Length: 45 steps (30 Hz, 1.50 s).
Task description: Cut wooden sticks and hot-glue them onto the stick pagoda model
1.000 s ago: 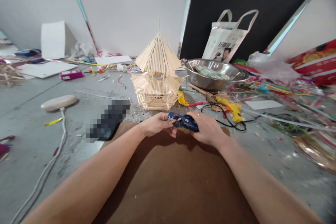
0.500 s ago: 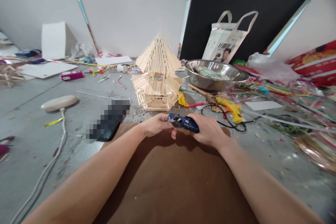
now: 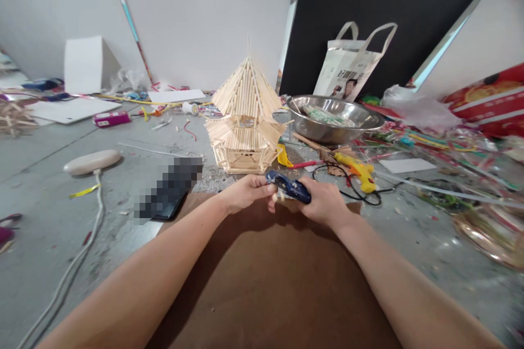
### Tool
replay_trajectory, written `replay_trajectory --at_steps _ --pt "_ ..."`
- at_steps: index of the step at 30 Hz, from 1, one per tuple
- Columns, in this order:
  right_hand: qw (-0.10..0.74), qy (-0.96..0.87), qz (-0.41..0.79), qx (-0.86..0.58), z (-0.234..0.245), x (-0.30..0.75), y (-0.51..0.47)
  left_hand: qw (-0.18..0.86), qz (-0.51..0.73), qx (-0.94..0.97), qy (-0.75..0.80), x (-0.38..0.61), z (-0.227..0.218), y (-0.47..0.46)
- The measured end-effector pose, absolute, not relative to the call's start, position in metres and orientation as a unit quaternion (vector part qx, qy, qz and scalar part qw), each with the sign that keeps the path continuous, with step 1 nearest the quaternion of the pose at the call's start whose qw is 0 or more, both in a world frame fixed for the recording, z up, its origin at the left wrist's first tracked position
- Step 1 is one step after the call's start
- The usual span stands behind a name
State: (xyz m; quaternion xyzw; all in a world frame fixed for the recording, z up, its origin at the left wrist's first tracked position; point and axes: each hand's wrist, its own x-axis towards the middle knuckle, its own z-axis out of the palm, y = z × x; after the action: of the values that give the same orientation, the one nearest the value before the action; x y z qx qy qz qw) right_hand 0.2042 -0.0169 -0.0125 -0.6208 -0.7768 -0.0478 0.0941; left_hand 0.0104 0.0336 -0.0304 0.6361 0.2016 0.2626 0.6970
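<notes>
My right hand (image 3: 325, 202) is closed around a dark blue hand tool (image 3: 290, 186) that looks like a cutter, with pale smears on it. The tool points left, and its far end reaches my left fingertips. My left hand (image 3: 248, 193) is closed in a pinch at that end, with a short pale wooden piece (image 3: 280, 196) showing by the fingers. The fingers and tool partly hide this piece. Just beyond both hands stands a pagoda-shaped model (image 3: 246, 120) built of thin wooden sticks, with a pointed roof.
Under my arms lies a brown board (image 3: 266, 283). To the left are a phone (image 3: 170, 191) and a white corded device (image 3: 93, 162). On the right lie a yellow glue gun (image 3: 360, 172), a metal bowl (image 3: 335, 131) and scattered wrappers; a white bag (image 3: 347, 68) stands behind.
The blue tool has tilted and its right end sits a little lower. The pale piece now shows below it. Both hands stay in nearly the same place.
</notes>
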Motion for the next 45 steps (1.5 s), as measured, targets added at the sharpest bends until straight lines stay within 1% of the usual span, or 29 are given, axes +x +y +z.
replay_trajectory --at_steps 6,10,14,19,24,27,37,45 --pt "0.108 -0.733 -0.124 -0.66 -0.016 0.21 -0.014 0.664 0.261 0.658 0.238 0.015 -0.033 0.033" --pt "0.124 -0.753 -0.144 -0.63 -0.022 0.215 -0.009 0.638 0.302 0.64 0.304 0.018 -0.041 0.037" --pt "0.127 -0.751 -0.149 -0.63 -0.027 0.222 -0.003 0.574 0.349 0.645 0.365 0.018 -0.042 0.039" --pt "0.121 -0.751 -0.147 -0.632 -0.028 0.225 -0.001 0.443 0.426 0.663 0.428 0.017 -0.027 0.032" --pt "0.078 -0.775 -0.12 -0.616 -0.028 0.221 -0.001 0.412 0.496 0.636 0.425 0.014 -0.003 0.031" --pt "0.074 -0.784 -0.115 -0.606 -0.029 0.22 -0.001 0.421 0.508 0.617 0.429 0.014 0.012 0.042" --pt "0.074 -0.79 -0.112 -0.598 -0.031 0.222 -0.001 0.551 0.542 0.484 0.411 0.029 0.039 0.076" --pt "0.076 -0.791 -0.105 -0.598 -0.031 0.222 0.0 0.586 0.56 0.431 0.397 0.029 0.048 0.084"
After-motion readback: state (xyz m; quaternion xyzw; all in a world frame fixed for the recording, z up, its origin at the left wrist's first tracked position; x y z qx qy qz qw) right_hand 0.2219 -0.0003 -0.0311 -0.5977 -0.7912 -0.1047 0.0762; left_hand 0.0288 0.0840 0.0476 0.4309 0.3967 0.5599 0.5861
